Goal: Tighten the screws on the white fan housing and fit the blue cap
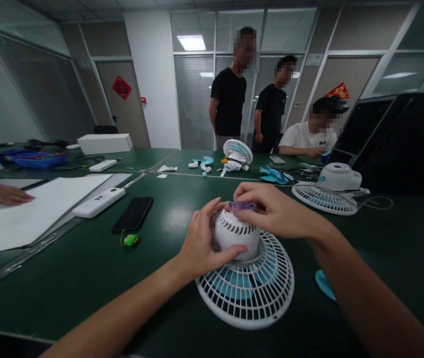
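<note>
A white electric fan point(234, 238) lies face down on the table in front of me, its round slotted motor housing uppermost. Light blue blades show through its cage point(249, 308). My left hand point(204, 243) grips the near left side of the housing, thumb across the front and fingers behind. At the top of the housing, my right hand point(271, 209) is closed around a small tool with a see-through purple handle point(242, 205). The tool's working end is hidden, so its exact kind cannot be told. Right of the fan, a light blue piece point(325, 285) lies partly behind my right forearm.
Left of the fan lie a black phone point(133, 214), a green trinket point(130, 240) and a white power bank-like block point(99, 202). Another person's hand point(8, 193) rests on white paper point(40, 214). Further fans point(327, 189) and parts stand beyond; several people are opposite.
</note>
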Motion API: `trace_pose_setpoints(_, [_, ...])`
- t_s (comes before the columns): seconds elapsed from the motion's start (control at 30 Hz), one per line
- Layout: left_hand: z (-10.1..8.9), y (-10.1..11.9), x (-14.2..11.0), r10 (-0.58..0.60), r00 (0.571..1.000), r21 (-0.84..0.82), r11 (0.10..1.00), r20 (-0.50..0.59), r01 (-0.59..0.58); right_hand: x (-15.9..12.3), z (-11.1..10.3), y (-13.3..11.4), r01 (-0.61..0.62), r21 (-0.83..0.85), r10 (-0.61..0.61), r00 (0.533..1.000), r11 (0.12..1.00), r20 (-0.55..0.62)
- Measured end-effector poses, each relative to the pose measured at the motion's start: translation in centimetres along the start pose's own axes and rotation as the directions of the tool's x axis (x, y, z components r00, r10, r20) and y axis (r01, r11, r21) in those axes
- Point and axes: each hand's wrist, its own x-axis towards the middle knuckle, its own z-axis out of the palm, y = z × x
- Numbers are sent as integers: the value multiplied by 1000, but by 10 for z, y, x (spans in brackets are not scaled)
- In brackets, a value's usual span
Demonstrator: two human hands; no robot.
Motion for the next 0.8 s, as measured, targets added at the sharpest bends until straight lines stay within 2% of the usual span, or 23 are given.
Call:
trace_pose_setpoints(0.1, [0,-1,0,-4,1000,-30,1000,11,4,3,-1,11,5,127,13,989,992,-144])
trace_pose_setpoints(0.2, [2,-3,0,-10,1000,-40,999,15,11,8,1,24,-18,278,103,951,960,-293])
trace_pose_setpoints(0.27, [4,-4,0,-20,1000,-23,1000,0,20,10,1,30,-21,278,145,890,960,-432])
trace_pose_setpoints(0.37, [10,-5,4,-11,1000,15,1000,-17,11,11,-3,36,-53,153,139,757,987,-638])
trace_pose_setpoints(0.43, [14,-7,7,10,1000,31,999,-14,-10,11,-7,37,-54,170,158,701,984,-695])
trace_pose_setpoints(0.5, [16,-8,9,25,1000,35,999,-3,-25,13,-10,36,-14,246,192,671,969,-717])
trace_pose_setpoints(0.57, [17,-9,12,42,999,35,998,9,-43,16,-10,35,33,312,210,672,949,-710])
trace_pose_setpoints(0.67, [20,-11,16,68,998,63,996,8,-68,25,-2,35,71,385,223,714,920,-664])
trace_pose_setpoints(0.8, [27,-16,20,91,995,127,988,-26,-87,37,19,38,90,343,173,728,935,-663])
